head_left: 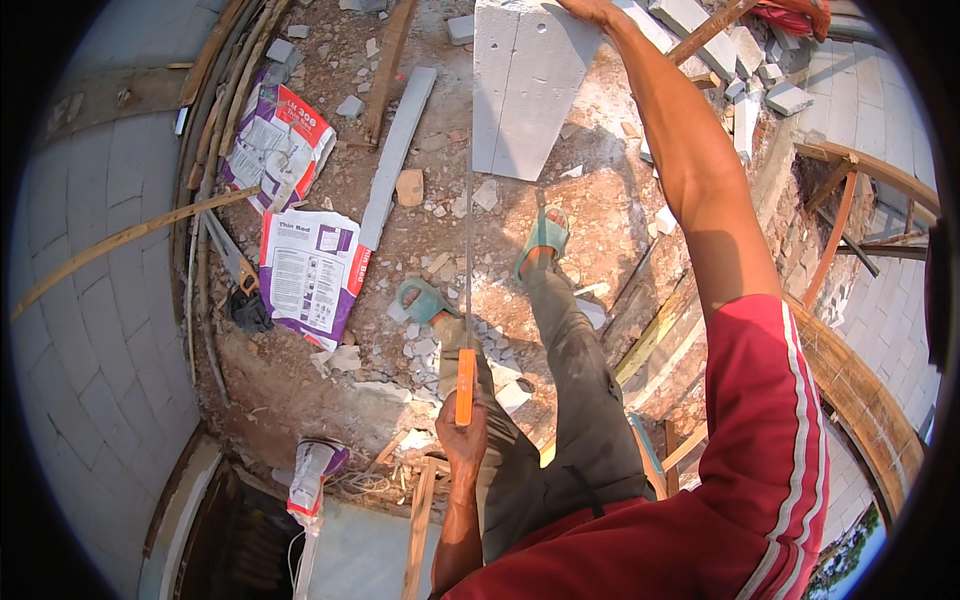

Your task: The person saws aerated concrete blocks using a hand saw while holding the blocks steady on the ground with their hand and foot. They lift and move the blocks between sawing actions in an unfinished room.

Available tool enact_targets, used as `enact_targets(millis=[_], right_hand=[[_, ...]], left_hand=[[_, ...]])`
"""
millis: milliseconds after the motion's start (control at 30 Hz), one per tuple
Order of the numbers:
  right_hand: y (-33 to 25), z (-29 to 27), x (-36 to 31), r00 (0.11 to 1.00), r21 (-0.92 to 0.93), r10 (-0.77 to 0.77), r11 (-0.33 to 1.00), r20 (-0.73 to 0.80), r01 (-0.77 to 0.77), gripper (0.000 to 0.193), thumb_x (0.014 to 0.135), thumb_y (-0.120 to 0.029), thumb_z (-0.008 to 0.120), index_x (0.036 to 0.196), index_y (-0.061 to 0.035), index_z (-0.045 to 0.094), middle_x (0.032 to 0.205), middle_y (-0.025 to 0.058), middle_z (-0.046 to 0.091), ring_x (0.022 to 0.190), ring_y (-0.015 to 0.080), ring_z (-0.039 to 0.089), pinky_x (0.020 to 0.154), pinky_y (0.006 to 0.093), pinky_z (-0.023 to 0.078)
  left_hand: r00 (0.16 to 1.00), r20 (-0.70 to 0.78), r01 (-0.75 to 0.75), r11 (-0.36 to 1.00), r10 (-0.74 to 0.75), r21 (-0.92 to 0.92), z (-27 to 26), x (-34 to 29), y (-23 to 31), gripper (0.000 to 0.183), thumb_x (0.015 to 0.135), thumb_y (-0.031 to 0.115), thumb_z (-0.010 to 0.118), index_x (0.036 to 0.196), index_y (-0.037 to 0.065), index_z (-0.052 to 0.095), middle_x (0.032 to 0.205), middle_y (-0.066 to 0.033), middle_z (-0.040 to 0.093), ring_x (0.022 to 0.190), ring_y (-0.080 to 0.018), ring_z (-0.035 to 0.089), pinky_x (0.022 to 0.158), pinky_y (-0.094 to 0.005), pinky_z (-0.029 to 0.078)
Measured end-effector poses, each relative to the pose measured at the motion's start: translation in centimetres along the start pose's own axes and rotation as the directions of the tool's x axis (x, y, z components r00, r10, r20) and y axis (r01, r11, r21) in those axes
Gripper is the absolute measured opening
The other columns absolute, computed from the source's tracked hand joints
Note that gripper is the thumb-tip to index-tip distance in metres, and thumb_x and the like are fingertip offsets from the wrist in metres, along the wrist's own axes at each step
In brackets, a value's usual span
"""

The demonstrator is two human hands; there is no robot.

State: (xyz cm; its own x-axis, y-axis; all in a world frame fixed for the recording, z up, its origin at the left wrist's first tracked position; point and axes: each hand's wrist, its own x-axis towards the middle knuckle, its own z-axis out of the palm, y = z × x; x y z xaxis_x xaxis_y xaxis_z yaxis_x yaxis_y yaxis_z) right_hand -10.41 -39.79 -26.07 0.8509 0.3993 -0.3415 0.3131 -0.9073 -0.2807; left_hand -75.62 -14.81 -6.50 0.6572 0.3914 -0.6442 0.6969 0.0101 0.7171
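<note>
My left hand (463,425) is closed around the orange handle (466,385) of a handsaw. Its thin blade (469,250), seen nearly edge-on, runs away from me along the left edge of a pale grey block (530,90). A straight line runs down the block's face. My right arm reaches far out to the top of the picture, where the right hand (592,8) lies at the block's upper right corner. The picture's edge cuts off most of its fingers. My feet in green sandals (545,240) stand on rubble below the block.
Torn paper bags (312,270) lie to the left, beside a second handsaw (228,250) and a long grey strip (398,160). Broken block pieces (790,98) are heaped at the far right. Timber (650,340) lies right of my legs; block walls (100,300) flank the ground.
</note>
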Motion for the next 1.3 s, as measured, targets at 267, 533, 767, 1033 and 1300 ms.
enact_targets(millis=[267, 533, 767, 1033, 1300], right_hand=[[0.5, 0.9, 0.1, 1.000, 0.035, -0.013, 0.999, -0.021, 0.014, 0.082, 0.067, -0.051, 0.080, 0.131, -0.0033, 0.058, 0.113, 0.0205, 0.068, 0.103, 0.0329, 0.066, 0.088, 0.0446, 0.053], [1.3, 1.5, 0.5, 0.998, 0.076, -0.018, 0.997, -0.063, 0.023, 0.074, 0.073, -0.049, 0.076, 0.129, -0.0035, 0.059, 0.110, 0.0191, 0.069, 0.101, 0.0318, 0.066, 0.087, 0.0442, 0.054], [3.2, 2.0, 1.8, 0.985, 0.166, -0.039, 0.984, -0.171, 0.068, 0.067, 0.078, -0.047, 0.073, 0.127, -0.0036, 0.061, 0.108, 0.0179, 0.070, 0.099, 0.0309, 0.066, 0.086, 0.0439, 0.054], [7.2, 3.4, 2.1, 0.997, 0.509, 0.015, 0.860, -0.076, 0.026, 0.042, 0.089, -0.037, 0.067, 0.113, -0.0023, 0.068, 0.097, 0.0113, 0.070, 0.086, 0.0237, 0.065, 0.079, 0.0393, 0.054], [1.8, 2.5, -1.4, 0.992, 0.611, 0.004, 0.788, -0.124, 0.073, 0.036, 0.088, -0.035, 0.068, 0.107, -0.0047, 0.072, 0.094, 0.0080, 0.071, 0.082, 0.0191, 0.065, 0.072, 0.0389, 0.055]], left_hand=[[1.000, -0.015, 0.017, 1.000, -0.017, 0.010, -0.3, 0.0, 1.9, 0.014, 0.085, 0.003, 0.058, 0.095, -0.004, 0.065, 0.085, -0.0044, 0.063, 0.079, -0.0119, 0.056, 0.073, -0.0267, 0.046], [0.997, 0.000, -0.075, 0.997, 0.075, -0.006, 0.5, 0.9, 3.3, 0.014, 0.085, 0.001, 0.057, 0.096, -0.003, 0.065, 0.083, -0.0030, 0.061, 0.076, -0.0104, 0.054, 0.070, -0.0260, 0.045], [1.000, -0.019, 0.004, 0.999, -0.004, -0.045, 1.4, 0.8, 2.0, 0.016, 0.085, 0.001, 0.058, 0.098, -0.004, 0.066, 0.083, -0.0024, 0.061, 0.075, -0.0091, 0.053, 0.070, -0.0243, 0.045], [1.000, -0.023, 0.008, 0.984, -0.013, -0.179, 3.8, 1.3, 0.7, 0.014, 0.085, 0.000, 0.059, 0.096, -0.003, 0.065, 0.082, -0.0004, 0.062, 0.074, -0.0067, 0.054, 0.067, -0.0228, 0.045], [0.983, -0.044, -0.181, 0.975, 0.176, -0.130, 3.7, 5.6, 3.1, 0.012, 0.081, -0.001, 0.057, 0.090, -0.001, 0.064, 0.072, -0.0002, 0.056, 0.060, -0.0064, 0.048, 0.056, -0.0225, 0.039]])
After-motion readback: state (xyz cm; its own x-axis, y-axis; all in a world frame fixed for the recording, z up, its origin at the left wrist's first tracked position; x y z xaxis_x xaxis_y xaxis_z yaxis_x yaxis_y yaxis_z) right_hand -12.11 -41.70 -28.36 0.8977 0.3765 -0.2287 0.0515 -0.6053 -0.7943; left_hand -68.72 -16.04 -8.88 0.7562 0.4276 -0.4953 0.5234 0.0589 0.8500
